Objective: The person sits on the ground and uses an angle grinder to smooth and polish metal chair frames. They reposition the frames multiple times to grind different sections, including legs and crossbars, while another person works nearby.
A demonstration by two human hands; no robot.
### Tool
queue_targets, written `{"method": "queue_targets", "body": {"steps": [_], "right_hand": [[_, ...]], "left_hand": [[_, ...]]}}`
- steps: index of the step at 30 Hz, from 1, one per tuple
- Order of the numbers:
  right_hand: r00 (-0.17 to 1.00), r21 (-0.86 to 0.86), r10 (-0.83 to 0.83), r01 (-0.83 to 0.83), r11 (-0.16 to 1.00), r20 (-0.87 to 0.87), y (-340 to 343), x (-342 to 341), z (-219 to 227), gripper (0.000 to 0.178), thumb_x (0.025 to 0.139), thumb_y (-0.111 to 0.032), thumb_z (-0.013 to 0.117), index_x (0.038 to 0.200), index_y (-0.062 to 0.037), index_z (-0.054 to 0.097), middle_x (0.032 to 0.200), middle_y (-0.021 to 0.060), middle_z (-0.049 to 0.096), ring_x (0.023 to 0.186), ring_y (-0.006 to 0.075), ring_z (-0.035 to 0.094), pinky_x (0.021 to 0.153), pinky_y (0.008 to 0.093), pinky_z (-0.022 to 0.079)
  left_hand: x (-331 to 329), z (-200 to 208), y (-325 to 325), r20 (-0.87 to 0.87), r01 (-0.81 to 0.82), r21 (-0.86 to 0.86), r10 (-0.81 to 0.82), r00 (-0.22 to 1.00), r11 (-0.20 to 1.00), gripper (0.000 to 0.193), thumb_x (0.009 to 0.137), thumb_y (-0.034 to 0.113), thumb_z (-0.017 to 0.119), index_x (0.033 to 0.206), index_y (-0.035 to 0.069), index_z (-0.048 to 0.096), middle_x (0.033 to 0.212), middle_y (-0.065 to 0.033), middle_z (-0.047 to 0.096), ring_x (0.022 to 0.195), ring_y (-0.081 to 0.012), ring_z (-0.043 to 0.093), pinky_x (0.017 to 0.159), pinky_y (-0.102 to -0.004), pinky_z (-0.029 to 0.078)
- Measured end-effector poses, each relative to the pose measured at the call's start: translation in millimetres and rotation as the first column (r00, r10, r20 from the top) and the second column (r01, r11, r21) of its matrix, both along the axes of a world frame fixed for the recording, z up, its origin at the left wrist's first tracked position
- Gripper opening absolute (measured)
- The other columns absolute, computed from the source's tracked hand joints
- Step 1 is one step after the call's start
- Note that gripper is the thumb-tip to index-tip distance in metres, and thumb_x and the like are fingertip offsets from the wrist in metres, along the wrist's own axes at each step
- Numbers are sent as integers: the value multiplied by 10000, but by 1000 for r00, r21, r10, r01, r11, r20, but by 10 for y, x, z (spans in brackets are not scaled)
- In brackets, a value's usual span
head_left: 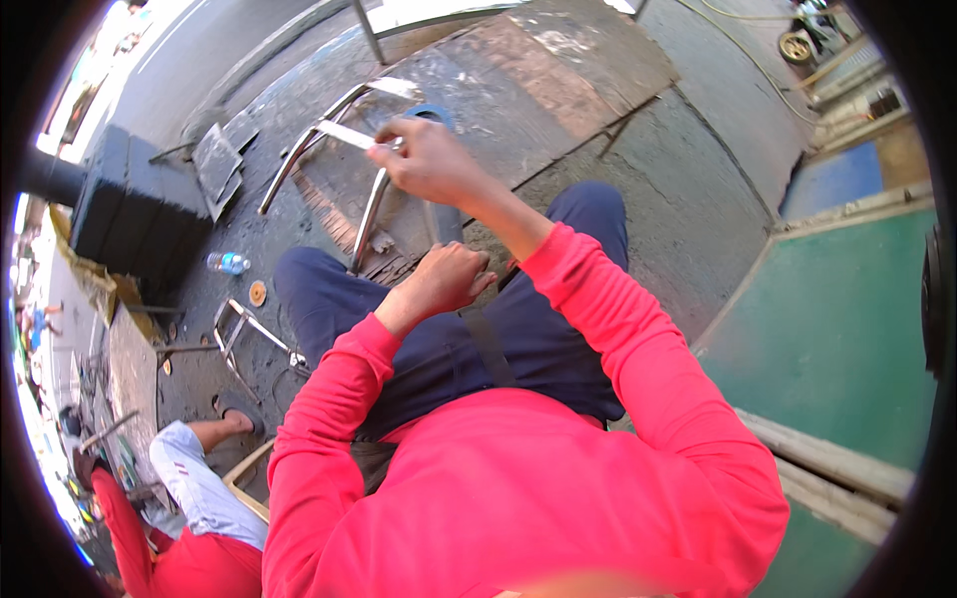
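A shiny bent metal tube frame [371,209] stands over the boards in front of my knees. My right hand [431,161] is closed on its upper bend, where a bright white flat strip [344,135] runs leftward from the fingers. Close to my lap, my left hand [447,276] is curled into a fist; what it holds, if anything, is hidden. A grey band-like piece [442,221] shows just beyond that fist, and I cannot tell whether the fist grips it. Behind my right hand sits a blue round object [429,113], partly covered.
Worn boards [558,75] lie ahead. On the left are a dark block-like box [140,204], a plastic bottle [228,263], a brown disc [258,293] and another metal frame [239,334]. A seated person [204,488] is at lower left. A green panel [827,329] stands right.
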State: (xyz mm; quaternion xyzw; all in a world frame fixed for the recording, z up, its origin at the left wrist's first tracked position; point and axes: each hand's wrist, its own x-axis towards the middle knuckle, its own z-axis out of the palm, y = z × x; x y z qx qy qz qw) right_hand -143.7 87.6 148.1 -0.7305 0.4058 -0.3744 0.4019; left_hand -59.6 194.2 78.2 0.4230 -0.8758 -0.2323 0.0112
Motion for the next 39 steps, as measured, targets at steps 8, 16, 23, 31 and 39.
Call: {"method": "queue_targets", "body": {"steps": [8,16,23,31,39], "right_hand": [[918,-74,54,-90,993,-393,-460,438,-27,438,835,-397,677,976,10,755,973,258,723,980,419,696,873,480,544],[802,-173,194,-346,922,-565,-1045,1421,-8,433,724,-401,680,926,-32,780,969,164,755,925,334,710,808,427,551],[822,28,507,-518,855,-260,-949,1980,813,617,753,-505,808,1182,-67,745,1184,145,725,1088,261,660,922,411,508],[797,-12,603,-604,797,-45,-390,1935,1470,669,748,-526,814,1218,-59,722,1238,155,706,1136,281,656,960,414,506],[816,-65,577,-579,813,-45,-159,1650,1658,630,755,-494,788,1187,-40,726,1220,177,708,1126,289,666,956,399,511]], "left_hand": [[192,406,154,-102,71,123,-58,993,990,265,937,252,698,1025,4,720,952,-211,720,894,-400,685,772,-467,514],[225,749,341,-188,49,111,-27,982,993,196,919,178,710,1010,5,712,944,-205,703,901,-386,672,786,-440,503],[394,580,293,-147,103,194,-75,986,976,327,886,203,740,1121,-18,686,1069,-232,703,1051,-396,669,904,-437,500],[804,454,388,-89,-40,228,62,994,973,525,868,250,749,1303,3,590,1312,-230,600,1268,-403,533,1052,-441,411],[602,774,512,6,-160,264,164,986,951,580,870,273,744,1366,23,577,1417,-222,577,1364,-411,489,1112,-456,383]]}}
